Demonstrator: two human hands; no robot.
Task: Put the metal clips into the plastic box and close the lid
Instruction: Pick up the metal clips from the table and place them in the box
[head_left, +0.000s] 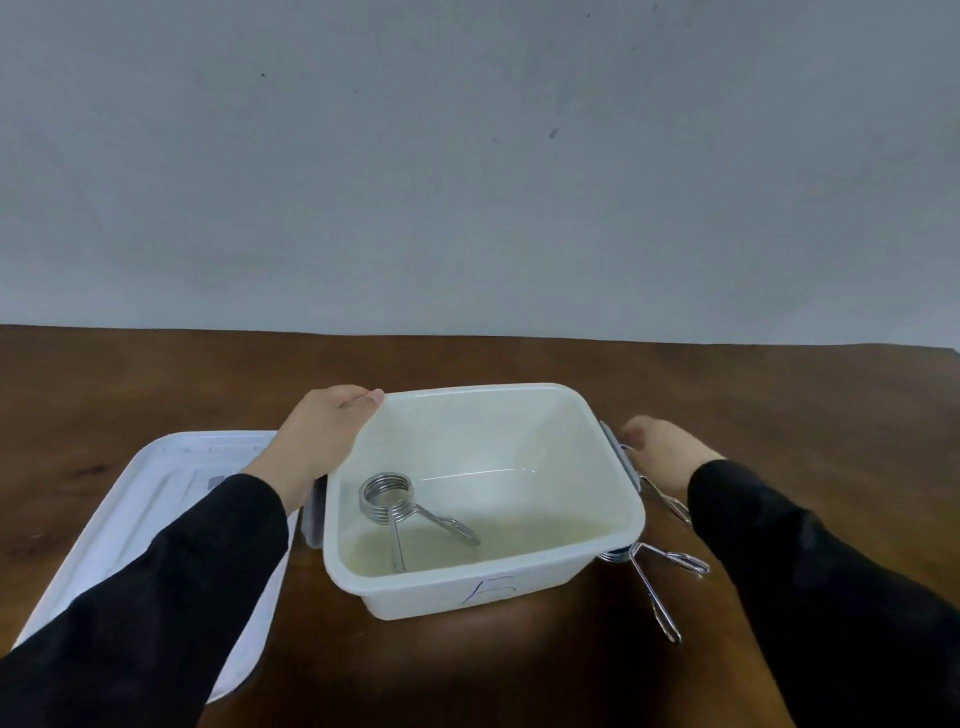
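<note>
A white plastic box (613, 525) stands open on the brown table, with one coiled metal clip (395, 501) lying inside near its left wall. My left hand (324, 434) grips the box's far left rim. My right hand (662, 449) is down on the table just right of the box, over a second clip (670, 501) whose handles stick out from under it; whether the fingers hold it is hidden. A third clip (657, 577) lies on the table against the box's near right corner. The white lid (156, 493) lies flat to the left, partly under my left sleeve.
The table's far edge (478, 335) meets a plain grey wall. Grey latches sit on the box's left side (311, 514) and right side (621, 454). Both my black sleeves cross the near table.
</note>
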